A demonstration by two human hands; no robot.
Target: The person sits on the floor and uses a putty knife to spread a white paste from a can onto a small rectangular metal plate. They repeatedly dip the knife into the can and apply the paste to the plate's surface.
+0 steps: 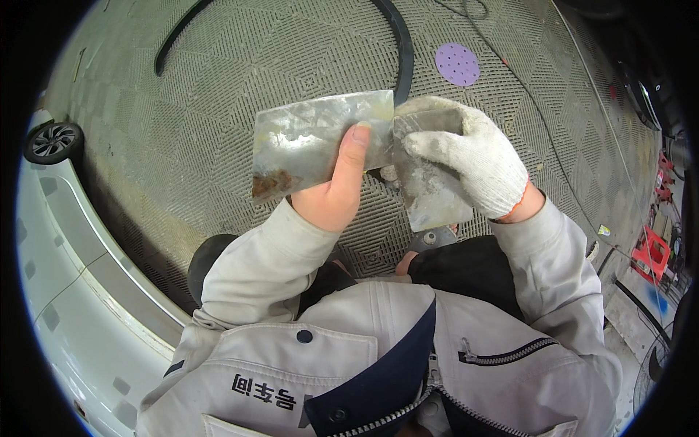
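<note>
My left hand [335,186] is bare and closed on a thin rectangular metal scraper plate [306,131], its thumb lying across the face. This plate is shiny and smudged, with a rusty brown patch at its lower left corner. In a white knit glove, my right hand [473,156] grips a second metal scraper plate [435,193], dull grey and scuffed, hanging at a slant. The two plates meet or overlap along the left one's right edge; whether they touch is hard to tell. The fingers behind both plates are mostly hidden.
The floor [291,65] is grey ribbed grating. On it lie a purple perforated sanding disc [457,64], a curved black strip [402,51] and a dark cable [539,109]. A pale car body [95,291] with a wheel [52,143] fills the left. Red plastic stools [652,251] stand far right.
</note>
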